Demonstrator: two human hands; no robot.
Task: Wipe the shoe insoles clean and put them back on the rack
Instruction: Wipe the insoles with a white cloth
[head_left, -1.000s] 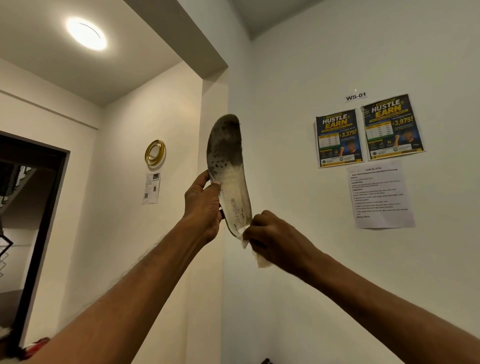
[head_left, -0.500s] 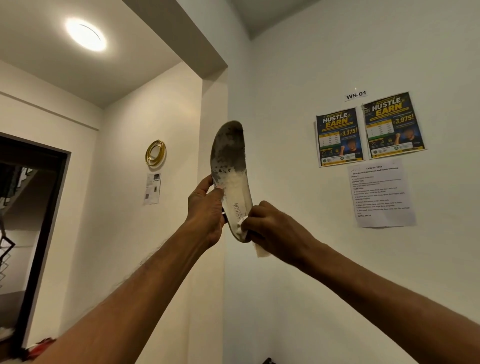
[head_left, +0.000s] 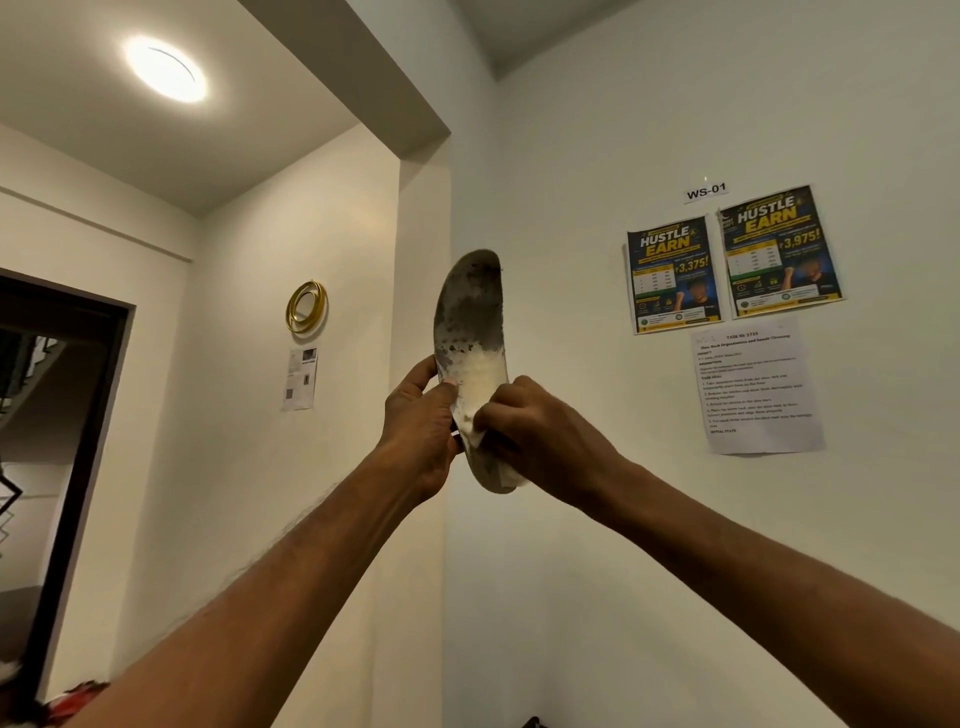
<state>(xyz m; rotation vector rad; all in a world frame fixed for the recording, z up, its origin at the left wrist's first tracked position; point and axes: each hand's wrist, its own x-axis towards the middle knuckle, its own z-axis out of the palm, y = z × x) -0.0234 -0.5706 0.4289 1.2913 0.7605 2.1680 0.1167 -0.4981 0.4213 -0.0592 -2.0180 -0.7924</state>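
Gripping upright insole (head_left: 470, 312) low down, left hand (head_left: 418, 431); right hand (head_left: 540, 441) pinching wipe (head_left: 474, 435) against it.

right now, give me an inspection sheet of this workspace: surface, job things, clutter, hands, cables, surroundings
surface: nothing seen
job's things: shoe insole held upright, toe end grimy dark, middle pale; white wipe against its lower part
clutter: red item at lower left, cut off, cannot tell what
grippers: left hand grips the insole's edge; right hand pinches the wipe onto it
cables: nothing seen
surroundings: white walls, two Hustle Earn posters, task sheet, WS-01 label, gold ring mirror, ceiling light, dark doorway
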